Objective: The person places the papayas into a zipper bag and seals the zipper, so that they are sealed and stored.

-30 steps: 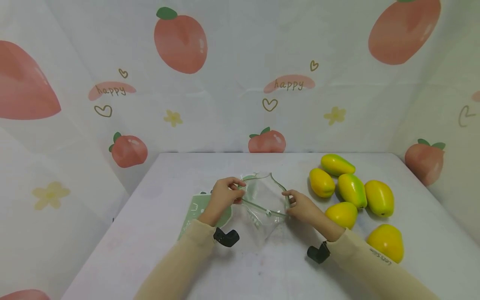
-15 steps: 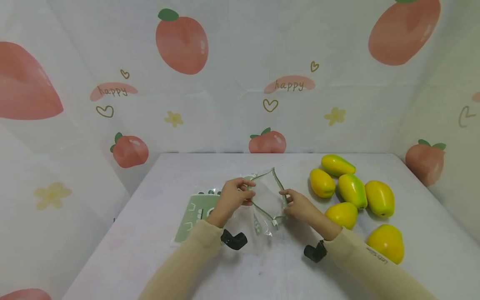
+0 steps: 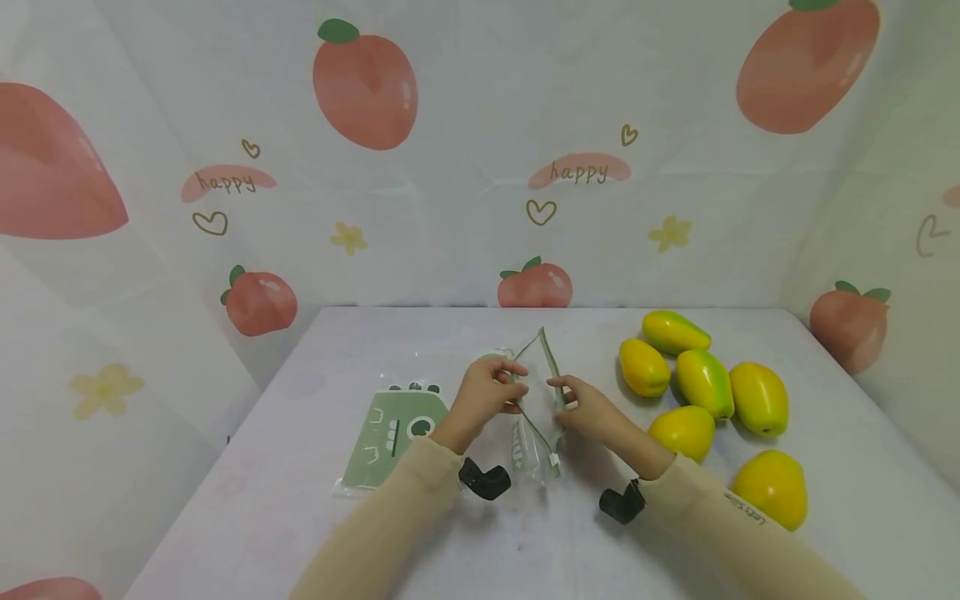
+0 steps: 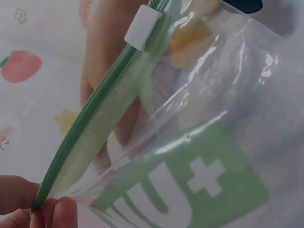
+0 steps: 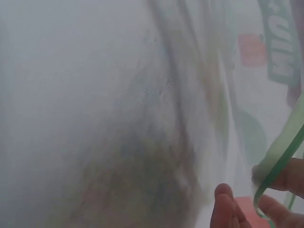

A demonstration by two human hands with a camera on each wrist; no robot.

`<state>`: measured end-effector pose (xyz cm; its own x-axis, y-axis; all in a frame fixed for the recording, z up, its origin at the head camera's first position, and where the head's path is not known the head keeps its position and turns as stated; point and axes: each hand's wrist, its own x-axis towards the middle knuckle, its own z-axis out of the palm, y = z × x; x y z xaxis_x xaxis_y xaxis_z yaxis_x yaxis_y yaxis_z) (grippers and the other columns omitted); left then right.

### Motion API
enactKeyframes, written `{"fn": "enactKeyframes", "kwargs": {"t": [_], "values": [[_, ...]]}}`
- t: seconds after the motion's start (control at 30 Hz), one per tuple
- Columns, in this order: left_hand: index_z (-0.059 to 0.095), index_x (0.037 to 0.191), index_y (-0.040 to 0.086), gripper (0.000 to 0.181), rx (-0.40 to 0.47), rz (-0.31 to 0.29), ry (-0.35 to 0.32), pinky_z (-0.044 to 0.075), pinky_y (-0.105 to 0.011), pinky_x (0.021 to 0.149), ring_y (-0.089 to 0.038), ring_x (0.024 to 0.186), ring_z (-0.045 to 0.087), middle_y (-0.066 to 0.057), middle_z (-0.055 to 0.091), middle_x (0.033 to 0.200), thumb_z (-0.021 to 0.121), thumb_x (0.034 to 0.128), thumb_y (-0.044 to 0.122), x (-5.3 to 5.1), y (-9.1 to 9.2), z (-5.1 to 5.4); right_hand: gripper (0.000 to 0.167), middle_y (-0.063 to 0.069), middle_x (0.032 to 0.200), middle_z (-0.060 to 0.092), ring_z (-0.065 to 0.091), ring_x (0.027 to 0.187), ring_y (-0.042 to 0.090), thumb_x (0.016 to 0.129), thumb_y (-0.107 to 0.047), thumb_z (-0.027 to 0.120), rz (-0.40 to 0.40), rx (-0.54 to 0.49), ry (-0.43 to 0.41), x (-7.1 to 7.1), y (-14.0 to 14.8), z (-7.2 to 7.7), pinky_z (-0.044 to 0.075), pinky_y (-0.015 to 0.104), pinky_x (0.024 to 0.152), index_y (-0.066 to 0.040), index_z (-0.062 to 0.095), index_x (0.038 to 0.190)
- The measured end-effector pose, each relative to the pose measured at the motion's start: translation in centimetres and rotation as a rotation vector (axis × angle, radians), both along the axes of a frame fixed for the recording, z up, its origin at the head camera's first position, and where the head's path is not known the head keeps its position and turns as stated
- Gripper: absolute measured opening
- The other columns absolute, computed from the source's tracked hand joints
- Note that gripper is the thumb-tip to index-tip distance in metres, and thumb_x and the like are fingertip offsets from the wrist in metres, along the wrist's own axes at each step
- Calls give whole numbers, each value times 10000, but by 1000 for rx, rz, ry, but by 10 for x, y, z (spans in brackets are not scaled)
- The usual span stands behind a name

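Note:
A clear plastic bag [image 3: 531, 454] with a green rim and a white slider [image 4: 143, 27] hangs between both hands, its mouth spread apart. My left hand [image 3: 483, 396] pinches the rim on the left side; in the left wrist view its fingertips [image 4: 59, 211] grip the green strip. On the opposite side my right hand [image 3: 596, 412] pinches the rim, and the right wrist view shows the green strip [image 5: 285, 154] between thumb and finger. Green and white print [image 4: 228, 171] marks the bag's side.
Several yellow-green fruits [image 3: 703, 383] lie on the right of the table [image 3: 247, 533], one [image 3: 771, 487] nearer the front. A flat green bag with a cartoon face [image 3: 375, 442] lies left of my left hand. A patterned cloth [image 3: 450, 208] stands behind.
My left hand has moved right, nearer my right hand, which shifted slightly left. The bag's mouth looks narrower and more upright, and more of the flat green bag shows.

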<state>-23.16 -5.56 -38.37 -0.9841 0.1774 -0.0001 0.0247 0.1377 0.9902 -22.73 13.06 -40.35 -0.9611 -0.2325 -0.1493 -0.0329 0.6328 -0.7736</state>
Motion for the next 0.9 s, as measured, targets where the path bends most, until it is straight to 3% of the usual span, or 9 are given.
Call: {"fn": "enactKeyframes", "kwargs": {"t": [0.37, 0.6, 0.9], "values": [[659, 1064, -70, 245, -36, -16, -23, 598, -338, 578, -141, 596, 614, -16, 482, 706, 679, 821, -47, -2, 1, 0, 601, 320, 1369, 458, 540, 1198, 450, 893, -160, 664, 50, -73, 22, 5, -1, 16, 500, 534, 949, -84, 415, 1434], [659, 1053, -62, 228, -48, -12, -35, 588, -290, 566, -144, 593, 614, -16, 498, 708, 674, 828, -31, -1, 0, 1, 639, 304, 1430, 401, 492, 1257, 465, 913, -223, 661, 67, -105, 31, 15, 9, 39, 477, 553, 973, -124, 365, 1471], [665, 1041, -52, 213, -49, -16, -15, 592, -298, 576, -152, 607, 626, -18, 486, 711, 666, 829, -34, 0, -2, 1, 695, 274, 1438, 396, 465, 1284, 458, 920, -318, 654, 88, -91, 122, 34, 35, 74, 474, 555, 976, -138, 310, 1497]]}}
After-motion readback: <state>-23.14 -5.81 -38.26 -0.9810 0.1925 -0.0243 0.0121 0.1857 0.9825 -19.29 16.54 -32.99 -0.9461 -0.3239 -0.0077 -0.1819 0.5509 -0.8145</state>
